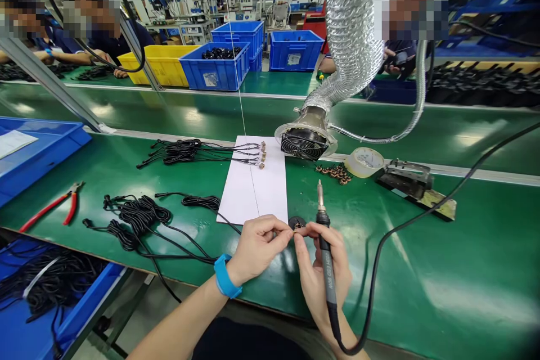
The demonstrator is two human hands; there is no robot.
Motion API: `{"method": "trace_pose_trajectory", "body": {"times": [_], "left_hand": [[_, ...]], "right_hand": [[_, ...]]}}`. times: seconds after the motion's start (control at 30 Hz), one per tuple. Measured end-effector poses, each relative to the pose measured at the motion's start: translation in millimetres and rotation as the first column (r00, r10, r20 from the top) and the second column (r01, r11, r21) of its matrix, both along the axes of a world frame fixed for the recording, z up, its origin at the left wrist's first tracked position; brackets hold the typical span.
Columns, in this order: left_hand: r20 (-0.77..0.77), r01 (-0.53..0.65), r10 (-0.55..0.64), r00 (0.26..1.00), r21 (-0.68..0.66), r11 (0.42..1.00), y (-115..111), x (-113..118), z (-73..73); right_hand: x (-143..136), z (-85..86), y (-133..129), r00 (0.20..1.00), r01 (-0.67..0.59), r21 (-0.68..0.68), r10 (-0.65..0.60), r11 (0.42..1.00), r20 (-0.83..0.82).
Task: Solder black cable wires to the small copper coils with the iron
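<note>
A soldering iron (pixel 329 270) is held upright in my right hand (pixel 324 273), its bare metal tip pointing away from me and its cord curving off to the right. The thumb and forefinger of that hand also pinch together, meeting the fingertips of my left hand (pixel 261 247). Whatever lies between the fingertips is too small to make out. My left hand is closed in a pinch, with a blue band (pixel 226 277) on its wrist. Just beyond the fingertips sits a small dark round piece (pixel 296 221) with copper-coloured bits. A white sheet (pixel 253 197) lies beyond my left hand.
Black cables (pixel 143 216) lie coiled at left, near red-handled cutters (pixel 54 208). More cables (pixel 181 152) reach onto the sheet. Small copper-coloured parts (pixel 337 173), a tape roll (pixel 364 162) and a metal fixture (pixel 413 185) stand right. A fan duct (pixel 304 140) hangs overhead. Co-workers sit opposite.
</note>
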State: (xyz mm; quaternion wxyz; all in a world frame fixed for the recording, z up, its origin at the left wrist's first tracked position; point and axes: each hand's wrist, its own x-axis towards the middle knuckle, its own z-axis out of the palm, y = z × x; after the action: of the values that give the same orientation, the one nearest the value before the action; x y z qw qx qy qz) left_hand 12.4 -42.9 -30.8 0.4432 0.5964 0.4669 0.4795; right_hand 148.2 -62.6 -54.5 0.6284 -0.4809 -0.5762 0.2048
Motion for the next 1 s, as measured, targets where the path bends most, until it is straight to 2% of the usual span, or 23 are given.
{"method": "trace_pose_trajectory", "body": {"times": [0.13,0.23,0.33,0.4,0.53,0.7,0.8,1.0], "left_hand": [[-0.117,0.052,-0.045,0.992,0.058,0.997,-1,-2,-0.1],[-0.142,0.169,-0.161,0.977,0.047,0.984,-1,-3,0.1],[-0.138,0.281,-0.276,0.951,0.016,0.960,-1,-4,1.3],[-0.128,0.293,-0.293,0.948,-0.023,0.956,0,-5,1.1],[-0.082,0.290,-0.295,0.952,-0.071,0.954,1,-5,-2.7],[-0.135,0.302,-0.308,0.942,-0.064,0.951,2,-4,-4.1],[-0.170,0.299,-0.307,0.936,-0.071,0.952,2,-4,-0.8],[-0.255,0.352,-0.354,0.900,-0.056,0.935,9,-10,9.0]], "right_hand": [[16,6.6,4,0.990,-0.143,-0.094,0.144,0.985,0.009],[31,17.2,8,0.957,-0.275,-0.170,0.286,0.946,0.045],[43,29.1,10,0.894,-0.376,-0.221,0.415,0.900,0.168],[47,33.8,10,0.875,-0.374,-0.207,0.418,0.904,0.244],[42,30.9,5,0.877,-0.313,-0.082,0.321,0.946,0.358],[29,21.6,2,0.892,-0.320,0.019,0.295,0.947,0.343],[30,21.7,6,0.906,-0.315,-0.002,0.301,0.949,0.299],[47,23.0,11,0.909,-0.341,-0.139,0.363,0.930,0.203]]}}
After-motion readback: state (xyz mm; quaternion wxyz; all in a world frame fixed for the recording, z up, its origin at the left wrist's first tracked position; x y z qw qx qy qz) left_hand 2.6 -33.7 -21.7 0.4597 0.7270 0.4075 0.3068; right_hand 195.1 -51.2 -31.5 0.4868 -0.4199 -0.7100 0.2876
